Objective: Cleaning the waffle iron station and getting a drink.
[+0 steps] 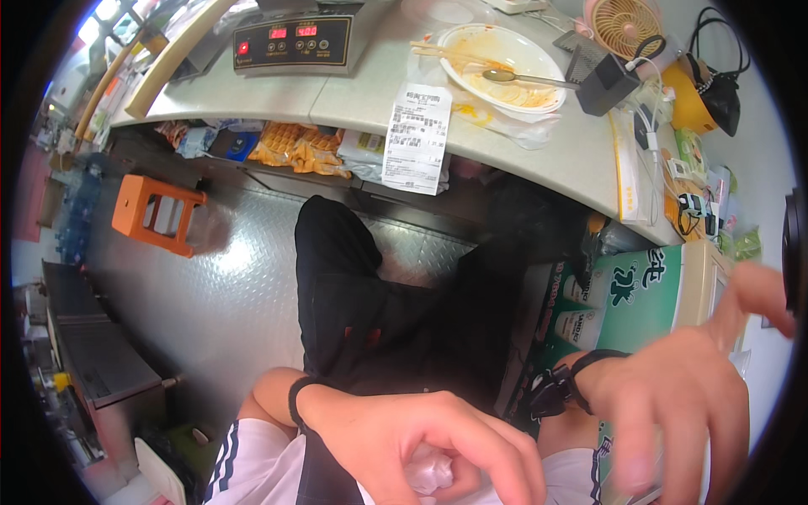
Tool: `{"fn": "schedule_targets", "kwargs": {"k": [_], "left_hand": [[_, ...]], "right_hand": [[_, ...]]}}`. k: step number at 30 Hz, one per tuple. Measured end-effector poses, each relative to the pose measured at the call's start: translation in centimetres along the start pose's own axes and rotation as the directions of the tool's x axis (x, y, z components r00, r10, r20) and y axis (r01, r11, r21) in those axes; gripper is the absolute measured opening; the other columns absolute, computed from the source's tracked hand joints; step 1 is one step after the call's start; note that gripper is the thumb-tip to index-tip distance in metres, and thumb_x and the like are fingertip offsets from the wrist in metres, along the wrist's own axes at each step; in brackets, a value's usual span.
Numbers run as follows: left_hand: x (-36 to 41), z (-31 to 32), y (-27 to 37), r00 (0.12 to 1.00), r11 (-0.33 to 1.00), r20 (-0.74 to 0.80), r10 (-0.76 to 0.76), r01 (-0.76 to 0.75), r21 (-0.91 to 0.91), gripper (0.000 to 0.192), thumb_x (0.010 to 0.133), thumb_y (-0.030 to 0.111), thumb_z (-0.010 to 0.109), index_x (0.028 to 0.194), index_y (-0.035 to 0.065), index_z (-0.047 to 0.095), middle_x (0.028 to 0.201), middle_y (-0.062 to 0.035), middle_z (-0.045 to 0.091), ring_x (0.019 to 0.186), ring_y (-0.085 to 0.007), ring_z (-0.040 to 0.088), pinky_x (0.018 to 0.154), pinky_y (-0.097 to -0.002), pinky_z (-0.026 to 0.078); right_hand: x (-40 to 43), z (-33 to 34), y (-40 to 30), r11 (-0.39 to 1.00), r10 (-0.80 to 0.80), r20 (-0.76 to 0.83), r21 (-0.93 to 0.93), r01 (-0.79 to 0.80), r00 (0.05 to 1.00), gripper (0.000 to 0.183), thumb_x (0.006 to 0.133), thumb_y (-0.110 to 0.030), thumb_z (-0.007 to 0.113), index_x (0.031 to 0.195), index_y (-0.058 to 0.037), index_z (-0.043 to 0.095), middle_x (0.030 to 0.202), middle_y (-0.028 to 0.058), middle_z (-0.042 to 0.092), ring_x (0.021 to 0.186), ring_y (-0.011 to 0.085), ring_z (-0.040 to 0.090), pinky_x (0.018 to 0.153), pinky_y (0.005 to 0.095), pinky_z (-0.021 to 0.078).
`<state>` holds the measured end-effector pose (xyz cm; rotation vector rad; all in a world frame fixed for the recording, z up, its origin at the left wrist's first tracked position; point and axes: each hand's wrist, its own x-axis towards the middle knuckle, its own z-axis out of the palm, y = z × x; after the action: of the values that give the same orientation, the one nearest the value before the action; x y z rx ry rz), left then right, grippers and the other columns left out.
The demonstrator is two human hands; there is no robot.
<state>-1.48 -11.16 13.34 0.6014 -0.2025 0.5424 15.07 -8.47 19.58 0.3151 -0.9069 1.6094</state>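
Low in the view, my left hand (429, 435) curls its fingers around a crumpled, pale translucent wad (429, 470), perhaps plastic or tissue. On the right, my right hand (675, 404) is raised, slightly blurred, fingers spread and bent down, with nothing seen in it; its thumb reaches toward a dark object (793, 252) at the rim. Beyond my knees, an oval white plate (536, 57) with orange sauce stains stands on the counter (353, 95), bearing wooden chopsticks (442, 52) and a metal spoon (505, 76). A printed receipt (416, 142) hangs over the counter's front edge.
An induction cooker panel (293, 45) glows at the counter's back left. A black metal box (606, 82), a pink fan (625, 28), cables and a black bag (723, 95) crowd the right. Packaged food (297, 148) fills the shelf below. An orange stool (158, 214) lies on the metal floor.
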Motion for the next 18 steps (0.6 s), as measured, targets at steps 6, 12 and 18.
{"fn": "schedule_targets", "kwargs": {"k": [6, 12, 18], "left_hand": [[0.0, -0.4, 0.7, 0.996, 0.99, 0.007, 0.086, -0.086, 0.111, 0.026, 0.072, 0.018, 0.08, 0.083, -0.0027, 0.07, 0.088, -0.0141, 0.065, 0.073, -0.0168, 0.06, 0.062, -0.0244, 0.045], [-0.3, -1.3, -1.0, 0.968, 0.956, -0.034, 0.249, -0.24, 0.169, 0.023, 0.074, 0.021, 0.08, 0.076, 0.0007, 0.069, 0.085, -0.0132, 0.067, 0.075, -0.0186, 0.06, 0.065, -0.0266, 0.046], [-0.3, -0.8, -0.5, 0.955, 0.953, -0.112, 0.273, -0.254, 0.164, 0.024, 0.074, 0.02, 0.081, 0.072, -0.0011, 0.069, 0.081, -0.013, 0.066, 0.07, -0.0185, 0.061, 0.06, -0.0264, 0.046]], "right_hand": [[-0.3, -3.1, -3.1, 0.977, 0.148, 0.281, 0.107, -0.184, 0.948, 0.022, 0.092, -0.003, 0.052, 0.114, -0.0078, 0.05, 0.085, 0.0123, 0.071, 0.078, 0.0219, 0.068, 0.084, 0.0359, 0.0493], [-1.0, -5.7, -4.9, 0.934, 0.354, 0.488, -0.145, -0.325, 0.798, 0.021, 0.095, -0.015, 0.052, 0.115, -0.009, 0.048, 0.086, 0.0165, 0.07, 0.075, 0.0312, 0.067, 0.078, 0.0381, 0.0539], [-3.2, -8.5, -5.0, 0.947, 0.32, 0.477, -0.186, -0.261, 0.819, 0.014, 0.096, -0.004, 0.047, 0.108, 0.0037, 0.045, 0.091, 0.0293, 0.066, 0.078, 0.0406, 0.067, 0.072, 0.0475, 0.0569]]}}
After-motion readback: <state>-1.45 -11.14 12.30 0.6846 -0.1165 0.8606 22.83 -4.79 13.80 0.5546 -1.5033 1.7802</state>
